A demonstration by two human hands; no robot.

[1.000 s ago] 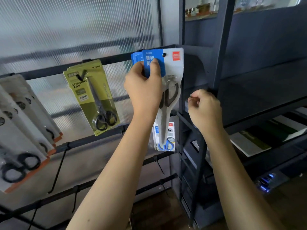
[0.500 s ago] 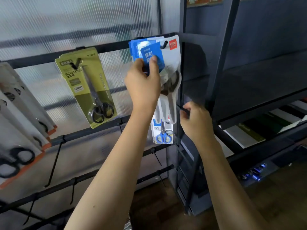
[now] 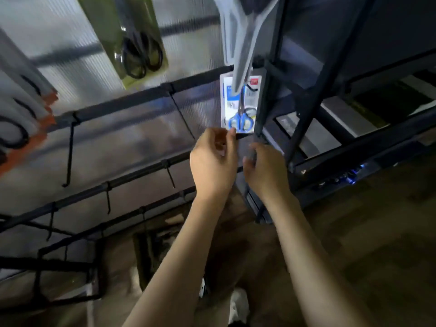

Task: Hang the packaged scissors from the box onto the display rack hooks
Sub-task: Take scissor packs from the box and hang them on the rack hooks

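Left hand (image 3: 213,161) hanging just below blue scissors pack (image 3: 240,107), fingers loosely curled, thumb tip touching pack's bottom edge. Right hand (image 3: 266,171) alongside, fingers relaxed, holding nothing. Pack hanging on rack (image 3: 132,97) hook above both hands.

Bare hooks (image 3: 69,156) jut from the rack bars (image 3: 132,100) at left; the blue-handled scissors pack (image 3: 240,107) hangs tight against the dark shelf upright (image 3: 260,107).

I can read no words here. The small scissors pack (image 3: 240,105) above my hands carries a red brand square and blue print, both too blurred; the green pack (image 3: 122,31) is blurred as well.
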